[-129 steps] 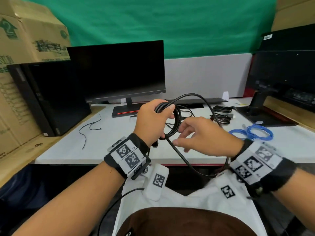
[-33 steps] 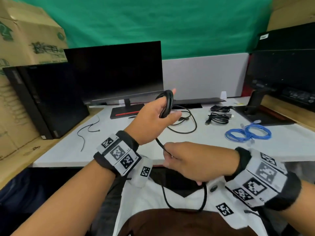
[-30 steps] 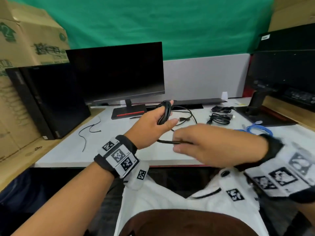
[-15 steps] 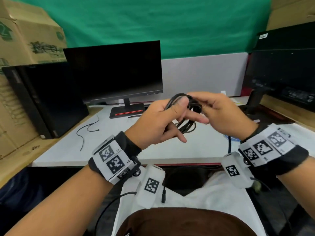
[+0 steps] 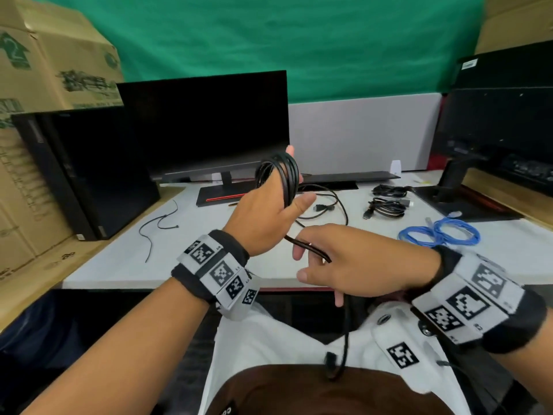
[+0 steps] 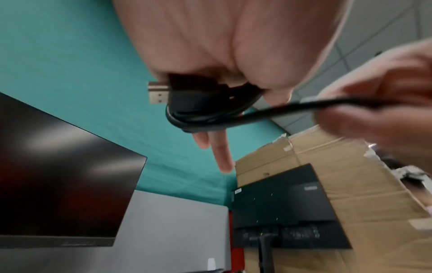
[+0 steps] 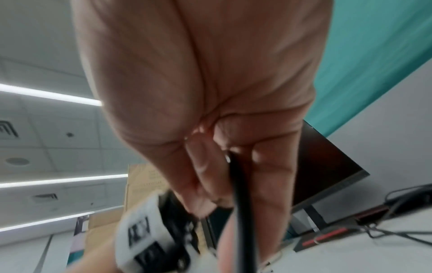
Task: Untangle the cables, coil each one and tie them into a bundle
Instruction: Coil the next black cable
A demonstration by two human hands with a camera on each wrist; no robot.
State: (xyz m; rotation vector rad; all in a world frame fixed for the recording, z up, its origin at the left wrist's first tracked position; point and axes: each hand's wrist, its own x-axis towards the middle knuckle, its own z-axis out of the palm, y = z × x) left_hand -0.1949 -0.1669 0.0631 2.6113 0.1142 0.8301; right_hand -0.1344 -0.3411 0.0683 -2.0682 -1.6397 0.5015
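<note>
black cable (image 5: 287, 178) coiled around left hand (image 5: 263, 217), tail pinched by right hand (image 5: 353, 265) fingers; no legible writing.

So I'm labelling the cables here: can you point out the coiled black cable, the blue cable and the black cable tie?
coiled black cable (image 5: 288, 178): head view, top of its loops.
blue cable (image 5: 440, 235): head view, middle of its loops.
black cable tie (image 5: 149, 235): head view, its long strand.
</note>
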